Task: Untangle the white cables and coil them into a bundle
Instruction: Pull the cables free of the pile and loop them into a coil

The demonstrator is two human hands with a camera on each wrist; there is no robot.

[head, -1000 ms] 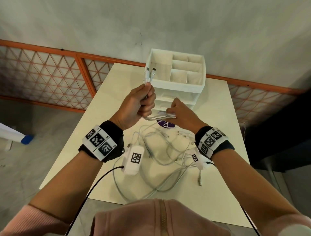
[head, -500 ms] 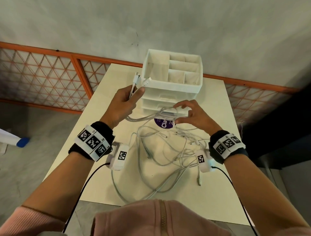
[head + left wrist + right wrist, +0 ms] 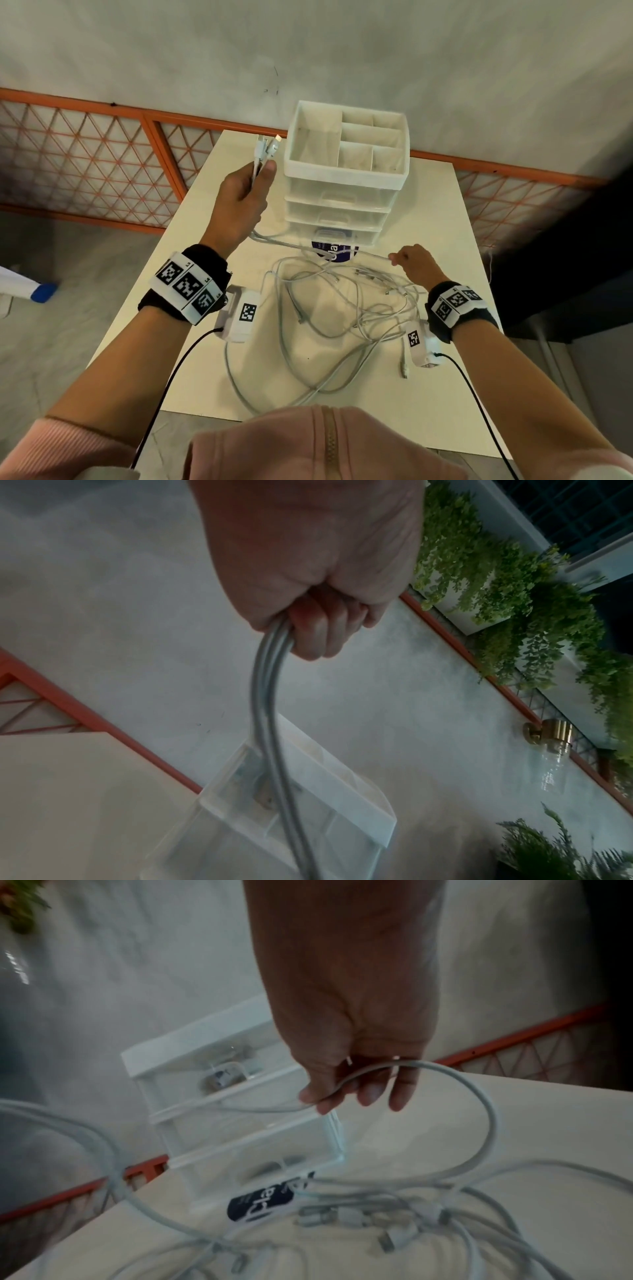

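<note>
One cream rectangular table (image 3: 435, 212) is carrying everything; at its far end a white plastic three-drawer organiser with an open divided top tray (image 3: 346, 178) is standing upright, with a round purple label (image 3: 337, 253) lying just in front of its lowest drawer; a loose tangle of white cables (image 3: 342, 318) is sprawling over the middle of the table, near the person; the left hand (image 3: 239, 202) is lifted beside the organiser's left side, fingers curled tight around several cable strands whose plug ends (image 3: 269, 145) are sticking up above the fist; the right hand (image 3: 416, 265) is hovering low over the tangle's right edge, thumb and fingertips pinching one strand that is stretching across to the left hand.
</note>
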